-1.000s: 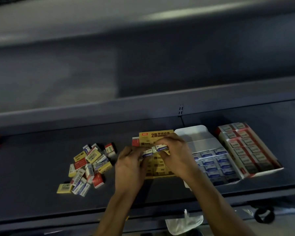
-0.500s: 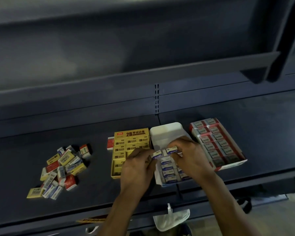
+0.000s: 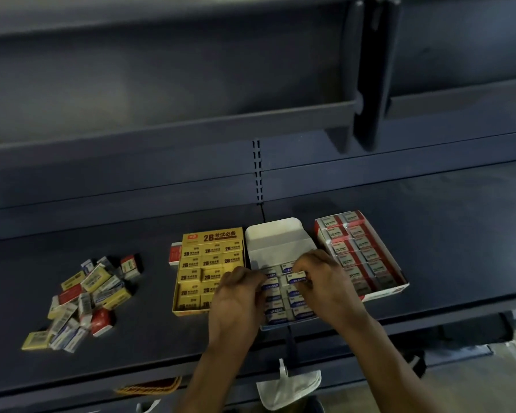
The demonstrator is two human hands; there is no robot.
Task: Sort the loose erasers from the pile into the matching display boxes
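A pile of loose erasers (image 3: 84,299) in yellow, red and blue-white sleeves lies at the left of the dark shelf. Three display boxes stand side by side: a yellow box (image 3: 209,269), a white box (image 3: 276,242) with blue-white erasers, and a red box (image 3: 358,251). Both hands are over the white box. My left hand (image 3: 239,302) pinches a blue-white eraser (image 3: 269,278) at the box's left column. My right hand (image 3: 325,281) pinches another blue-white eraser (image 3: 297,278) just above the box's right column.
A single red eraser (image 3: 175,254) lies beside the yellow box's left wall. The dark shelf (image 3: 459,234) has an upper shelf above and a slotted upright (image 3: 257,171) behind. A white plastic piece (image 3: 289,386) hangs below the front edge.
Both hands, each with a blue-white eraser, have moved right from above the yellow box to the white box and lowered onto its rows. The camera view has shifted too.
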